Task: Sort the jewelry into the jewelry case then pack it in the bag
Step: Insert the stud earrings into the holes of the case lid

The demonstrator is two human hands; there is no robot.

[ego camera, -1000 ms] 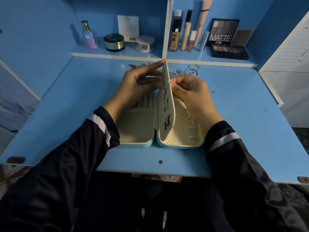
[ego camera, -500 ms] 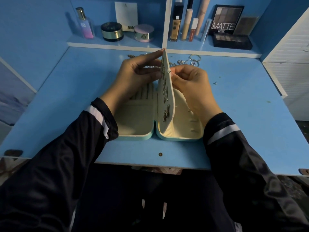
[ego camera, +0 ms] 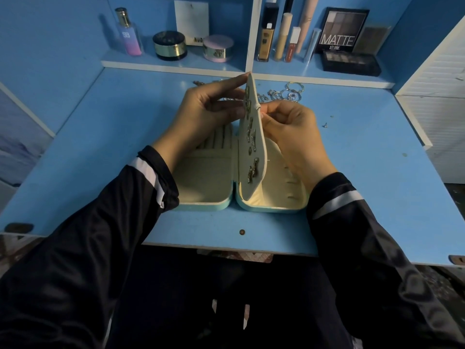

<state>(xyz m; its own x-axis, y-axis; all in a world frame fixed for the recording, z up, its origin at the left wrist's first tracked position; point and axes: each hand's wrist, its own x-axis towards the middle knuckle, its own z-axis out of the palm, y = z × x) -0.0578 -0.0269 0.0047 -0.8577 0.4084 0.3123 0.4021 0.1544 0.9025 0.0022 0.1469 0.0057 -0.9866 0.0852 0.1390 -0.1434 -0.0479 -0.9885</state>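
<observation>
A teal jewelry case (ego camera: pixel 206 207) with a cream lining lies open on the blue desk. Its cream earring panel (ego camera: pixel 254 149) stands upright in the middle, and several earrings (ego camera: pixel 252 170) are pinned on its left face. My left hand (ego camera: pixel 201 112) presses straight fingers against that left face, with the forefinger running up to the panel's top. My right hand (ego camera: pixel 292 129) is curled, and its fingertips pinch the panel's right side near the top. What lies between those fingertips is hidden. Loose rings and chains (ego camera: pixel 292 91) lie on the desk behind the case.
A small metal piece (ego camera: pixel 325 125) lies on the desk to the right of my right hand. The shelf behind holds a perfume bottle (ego camera: pixel 128 34), two round jars, makeup tubes and a MATTE eyeshadow palette (ego camera: pixel 339 34). A white cabinet (ego camera: pixel 437 79) borders the desk's right side.
Both hands stay on the upright panel in nearly the same pose. Only the view has shifted, so the shelf sits a little higher in frame.
</observation>
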